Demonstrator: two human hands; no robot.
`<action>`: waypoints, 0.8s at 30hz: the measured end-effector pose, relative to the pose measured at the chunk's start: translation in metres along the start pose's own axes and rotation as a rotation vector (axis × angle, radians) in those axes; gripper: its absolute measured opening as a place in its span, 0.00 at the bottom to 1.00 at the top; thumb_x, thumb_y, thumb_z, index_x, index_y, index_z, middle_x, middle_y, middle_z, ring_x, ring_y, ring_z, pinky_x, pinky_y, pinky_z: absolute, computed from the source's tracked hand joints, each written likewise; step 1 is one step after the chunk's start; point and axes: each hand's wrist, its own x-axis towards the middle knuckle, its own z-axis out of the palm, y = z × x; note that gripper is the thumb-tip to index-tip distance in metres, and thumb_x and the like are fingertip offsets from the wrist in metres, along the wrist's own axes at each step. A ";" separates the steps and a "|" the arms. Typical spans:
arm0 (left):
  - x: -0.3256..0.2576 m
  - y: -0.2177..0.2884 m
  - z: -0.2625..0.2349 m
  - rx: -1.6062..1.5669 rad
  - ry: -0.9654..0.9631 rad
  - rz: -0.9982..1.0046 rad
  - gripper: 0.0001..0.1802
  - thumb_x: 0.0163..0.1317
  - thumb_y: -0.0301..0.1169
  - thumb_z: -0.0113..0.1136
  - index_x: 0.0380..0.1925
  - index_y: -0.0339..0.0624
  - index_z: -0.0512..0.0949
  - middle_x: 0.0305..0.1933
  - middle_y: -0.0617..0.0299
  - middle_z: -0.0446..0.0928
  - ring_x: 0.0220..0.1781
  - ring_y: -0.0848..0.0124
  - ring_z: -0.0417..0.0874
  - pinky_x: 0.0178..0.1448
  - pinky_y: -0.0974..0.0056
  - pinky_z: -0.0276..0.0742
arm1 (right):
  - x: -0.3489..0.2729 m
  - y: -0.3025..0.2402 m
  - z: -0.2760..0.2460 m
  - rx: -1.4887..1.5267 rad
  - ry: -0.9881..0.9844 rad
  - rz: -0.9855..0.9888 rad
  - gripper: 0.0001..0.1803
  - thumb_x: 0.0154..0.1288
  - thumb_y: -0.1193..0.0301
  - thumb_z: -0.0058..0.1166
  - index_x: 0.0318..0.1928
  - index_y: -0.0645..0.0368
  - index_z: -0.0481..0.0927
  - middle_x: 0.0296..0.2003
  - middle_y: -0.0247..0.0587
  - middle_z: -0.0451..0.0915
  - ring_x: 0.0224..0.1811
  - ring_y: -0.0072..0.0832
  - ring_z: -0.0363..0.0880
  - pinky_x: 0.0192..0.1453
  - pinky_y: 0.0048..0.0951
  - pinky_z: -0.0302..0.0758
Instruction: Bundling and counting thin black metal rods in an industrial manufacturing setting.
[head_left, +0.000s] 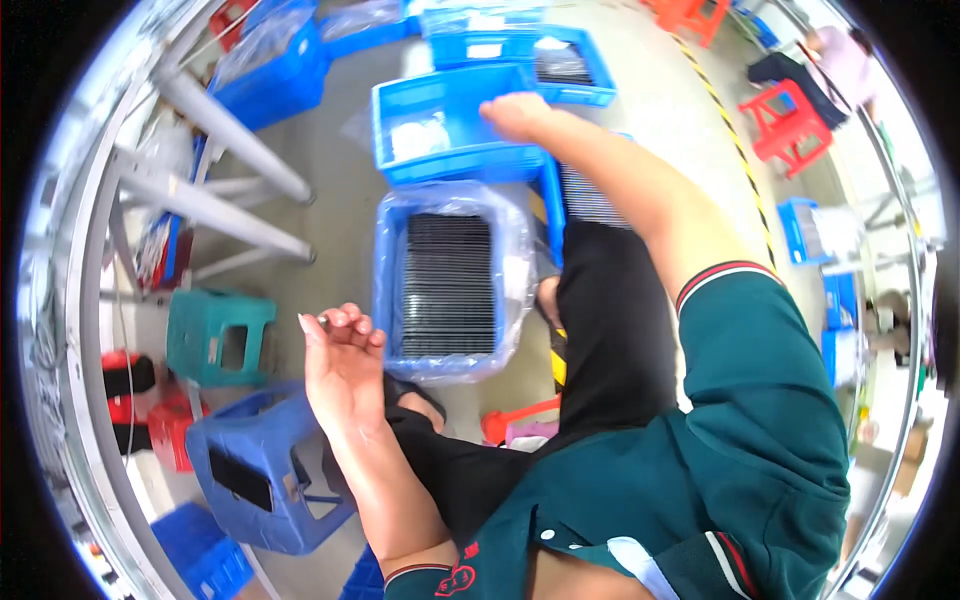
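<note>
My left hand (347, 370) is held palm up with fingers loosely bent and apart, and nothing shows in it. It is beside the near left corner of a blue crate (383, 290) lined with clear plastic film (517, 270). Dark, thin, flat pieces (448, 285) lie in close rows in that crate. My right arm stretches forward, with my right hand (517, 116) over the right side of another blue bin (455, 165). Whitish film-like material (420, 138) lies in this bin. The right fingers are blurred and partly hidden, so whether they grip anything cannot be made out.
More blue bins (590, 95) stand beyond, and striped thin pieces (592, 195) lie by my right knee. On the left are grey table legs (240, 225), a green stool (215, 330) and a blue stool (255, 480) bearing a black phone-like object (240, 480). A person (835, 75) sits at far right.
</note>
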 end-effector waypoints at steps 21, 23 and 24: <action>0.087 -0.100 -0.037 0.381 0.372 -0.312 0.17 0.66 0.47 0.50 0.29 0.47 0.73 0.33 0.66 0.74 0.35 0.72 0.72 0.40 0.65 0.68 | -0.140 0.208 0.288 -0.062 -0.163 0.483 0.21 0.52 0.73 0.52 0.48 0.67 0.71 0.48 0.52 0.73 0.54 0.43 0.71 0.50 0.37 0.75; 0.091 -0.103 -0.041 0.394 0.395 -0.323 0.17 0.65 0.48 0.51 0.29 0.47 0.74 0.33 0.66 0.74 0.35 0.71 0.71 0.40 0.65 0.67 | -0.126 0.226 0.310 -0.195 -0.078 0.468 0.23 0.56 0.71 0.49 0.53 0.67 0.69 0.52 0.53 0.70 0.55 0.44 0.69 0.51 0.39 0.74; 0.093 -0.105 -0.043 0.382 0.417 -0.334 0.17 0.65 0.48 0.51 0.29 0.47 0.74 0.33 0.66 0.74 0.35 0.71 0.71 0.40 0.65 0.67 | -0.123 0.233 0.324 -0.288 -0.019 0.455 0.24 0.57 0.70 0.48 0.54 0.67 0.68 0.53 0.53 0.70 0.56 0.44 0.68 0.51 0.41 0.73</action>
